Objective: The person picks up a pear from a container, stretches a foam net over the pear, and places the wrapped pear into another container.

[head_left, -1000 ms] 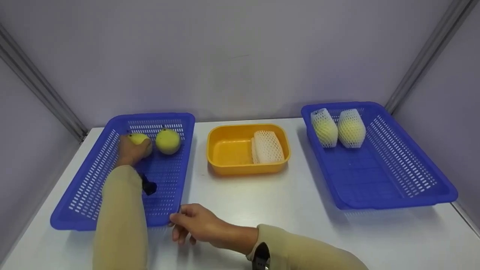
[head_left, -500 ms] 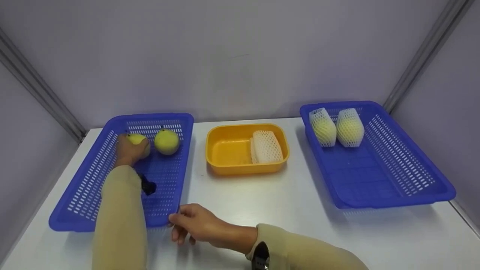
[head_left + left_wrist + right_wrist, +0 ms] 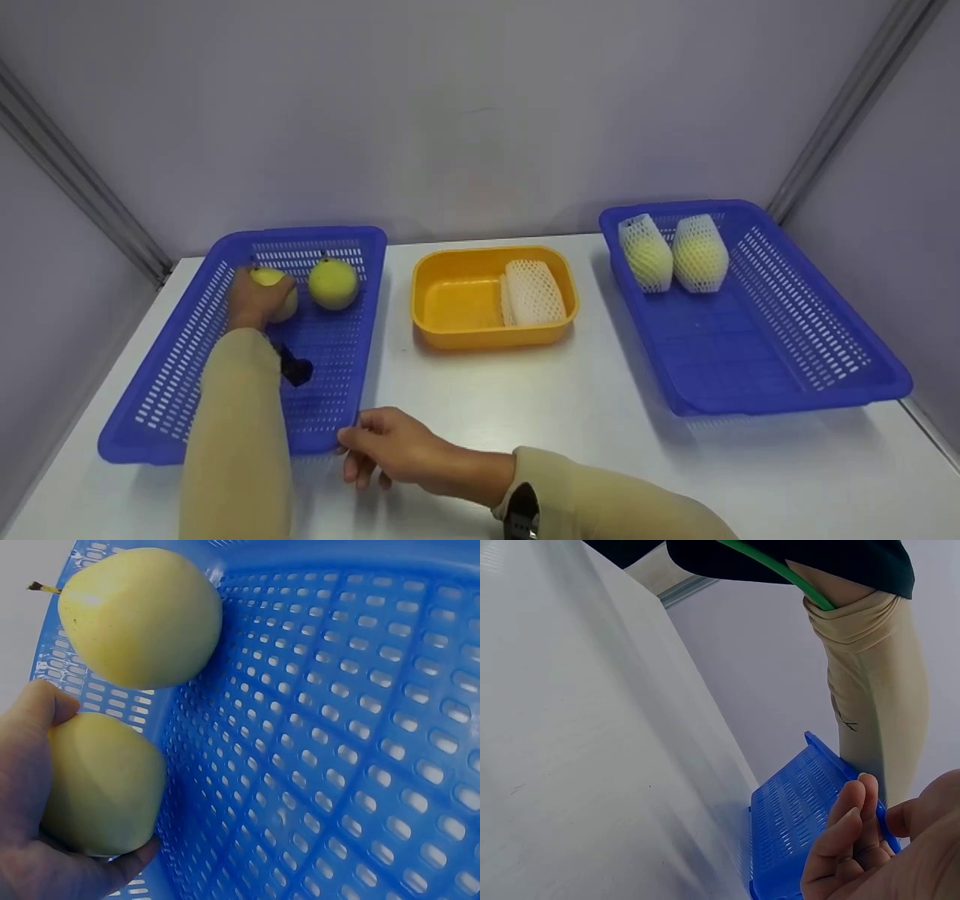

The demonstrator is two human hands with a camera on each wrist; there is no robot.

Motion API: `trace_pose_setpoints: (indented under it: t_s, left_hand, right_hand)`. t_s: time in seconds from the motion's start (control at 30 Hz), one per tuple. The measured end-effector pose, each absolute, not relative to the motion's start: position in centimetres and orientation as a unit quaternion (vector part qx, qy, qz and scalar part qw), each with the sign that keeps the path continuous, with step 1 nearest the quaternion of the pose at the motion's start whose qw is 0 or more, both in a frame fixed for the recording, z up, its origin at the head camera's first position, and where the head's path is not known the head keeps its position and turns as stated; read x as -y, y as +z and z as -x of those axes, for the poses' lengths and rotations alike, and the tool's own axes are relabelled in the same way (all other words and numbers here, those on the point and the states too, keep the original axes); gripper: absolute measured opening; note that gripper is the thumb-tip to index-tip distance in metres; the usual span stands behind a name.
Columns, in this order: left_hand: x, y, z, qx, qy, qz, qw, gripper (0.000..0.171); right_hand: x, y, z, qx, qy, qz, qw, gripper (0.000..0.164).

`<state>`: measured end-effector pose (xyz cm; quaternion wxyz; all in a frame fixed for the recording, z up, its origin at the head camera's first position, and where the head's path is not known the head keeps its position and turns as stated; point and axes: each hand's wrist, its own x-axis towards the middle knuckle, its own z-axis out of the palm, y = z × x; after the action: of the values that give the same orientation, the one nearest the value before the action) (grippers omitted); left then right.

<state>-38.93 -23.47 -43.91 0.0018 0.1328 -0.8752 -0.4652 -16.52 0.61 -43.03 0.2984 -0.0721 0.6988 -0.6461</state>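
1. Blue left basket (image 3: pixel 322 409), perforated plastic: stands on the white tabletop (image 3: pixel 487 397); two yellow-green pears at its far end.
2. Left hand (image 3: pixel 253 298): grip closed round the held pear (image 3: pixel 109 784), inside the left basket. Whether that pear bears on the basket floor cannot be told from these angles.
3. Loose pear (image 3: pixel 333 285), stem attached: just beside the held one, to its right.
4. Right hand (image 3: pixel 397 448): grip pinching the left basket's rim at the near right corner.
5. Orange tub (image 3: pixel 457 300): between the baskets; white foam nets (image 3: pixel 535 292) at its right side.
6. Blue right basket (image 3: pixel 720 352): two netted pears (image 3: pixel 700 259) side by side at its far left.
7. Hazards, as judged: smooth skin could slide from a one-handed hold if the fingers slacken; a sideways pull could knock and bruise the neighbour; a tug on the rim could shift or tip the basket.
8. Markings: no brand, label or legible writing; one small dark mark on a pale sleeve (image 3: pixel 881 690), forming no readable word.
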Motion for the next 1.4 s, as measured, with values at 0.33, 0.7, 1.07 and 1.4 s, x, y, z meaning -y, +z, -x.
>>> trace_pose_setpoints:
  t_s: [0.33,0.7,1.07,1.4]
  left_hand:
    - [23.7,-42.0,38.2,0.876,-0.45,-0.17,-0.038,0.087]
    - [22.7,-37.8,37.5,0.863,-0.489,-0.119,-0.052,0.089]
    - [21.9,-34.1,35.8,0.845,-0.527,-0.053,-0.071,0.084]
    - [20.9,-32.3,31.5,0.859,-0.502,0.023,-0.098,0.083]
  right_hand:
    - [-0.7,-42.8,16.4,-0.704,-0.643,0.073,0.293,0.024]
    - [-1.1,-42.9,16.4,-0.708,-0.642,0.065,0.286,0.03]
    - [-4.1,-42.0,17.1,-0.69,-0.67,0.065,0.265,0.036]
    - [-7.6,-40.8,17.8,-0.669,-0.7,0.093,0.232,0.033]
